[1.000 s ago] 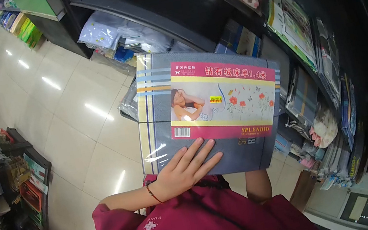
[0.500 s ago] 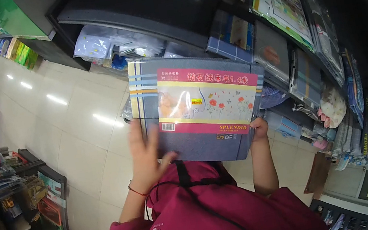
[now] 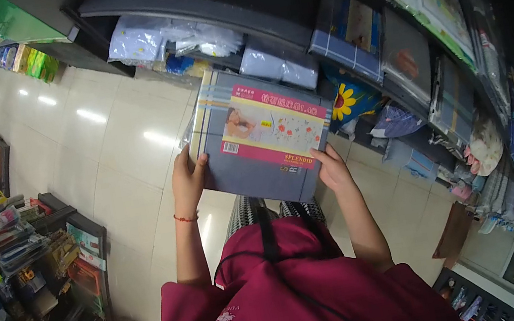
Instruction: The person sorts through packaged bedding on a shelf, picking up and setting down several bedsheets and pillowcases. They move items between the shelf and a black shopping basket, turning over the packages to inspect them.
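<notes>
A packaged bed sheet [image 3: 251,168], grey-blue with striped edging, is held up in front of my body. Its pink and yellow label carries red flowers, a barcode and the word SPLENDID. My left hand [image 3: 189,180] grips the left edge, thumb on the front and fingers behind. On the lower right edge, my right hand [image 3: 334,166] pinches the pack with its thumb over the front. The fingers behind the pack are hidden.
Dark shelves [image 3: 176,4] with folded, bagged bedding [image 3: 278,65] run along the top and right. A rack of small packaged goods [image 3: 30,266] stands at the left. Pale tiled floor [image 3: 114,157] lies between them. A yellow sunflower print [image 3: 344,102] shows behind the pack.
My left hand, spread over the pack's front before, now grips its left edge. The pack is farther from my face and tilted more. My view has shifted, showing patterned trousers below.
</notes>
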`<state>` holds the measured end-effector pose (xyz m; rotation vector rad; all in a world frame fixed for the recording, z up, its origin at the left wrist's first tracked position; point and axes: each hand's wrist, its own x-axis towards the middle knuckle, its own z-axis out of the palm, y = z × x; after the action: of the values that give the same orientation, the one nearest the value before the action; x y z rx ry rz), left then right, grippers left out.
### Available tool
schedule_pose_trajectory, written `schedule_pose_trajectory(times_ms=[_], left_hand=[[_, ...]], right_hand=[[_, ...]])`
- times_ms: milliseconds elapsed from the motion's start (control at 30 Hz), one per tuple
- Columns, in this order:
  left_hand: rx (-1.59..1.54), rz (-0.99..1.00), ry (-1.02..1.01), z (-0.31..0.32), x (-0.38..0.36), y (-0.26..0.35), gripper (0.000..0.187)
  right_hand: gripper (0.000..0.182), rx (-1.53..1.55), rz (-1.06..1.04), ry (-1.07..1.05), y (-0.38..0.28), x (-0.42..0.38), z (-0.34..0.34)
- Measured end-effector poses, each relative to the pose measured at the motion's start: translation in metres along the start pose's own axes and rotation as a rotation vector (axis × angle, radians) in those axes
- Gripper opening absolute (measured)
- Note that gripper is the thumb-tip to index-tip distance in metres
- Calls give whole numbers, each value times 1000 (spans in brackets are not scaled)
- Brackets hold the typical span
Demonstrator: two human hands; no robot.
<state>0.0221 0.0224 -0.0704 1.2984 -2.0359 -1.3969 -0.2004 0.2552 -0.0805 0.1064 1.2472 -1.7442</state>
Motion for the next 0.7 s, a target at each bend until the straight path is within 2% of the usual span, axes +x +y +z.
schedule_pose_trajectory(times_ms=[167, 267, 367, 467, 567, 600, 700], left_hand=[[6, 56, -8, 12, 15, 2, 45], [9, 66, -43, 35, 40, -40, 44], [278, -66, -120, 58, 64, -57, 43], [468, 73, -30, 89, 82, -110, 42], [490, -17, 26, 101, 89, -123, 41], [439, -42, 27, 102, 90, -126, 42], [406, 44, 93, 107, 92, -138, 42]], right_hand=[[33, -39, -104, 109, 20, -3, -1], [35, -155, 60, 131, 50, 24, -35], [36, -529, 127, 271, 106, 65, -80], [39, -957, -9, 359, 149, 99, -119], [47, -1222, 53, 525, 137, 102, -98], [53, -1263, 8, 531, 134, 103, -94], [51, -1181, 19, 489, 123, 102, -83]])
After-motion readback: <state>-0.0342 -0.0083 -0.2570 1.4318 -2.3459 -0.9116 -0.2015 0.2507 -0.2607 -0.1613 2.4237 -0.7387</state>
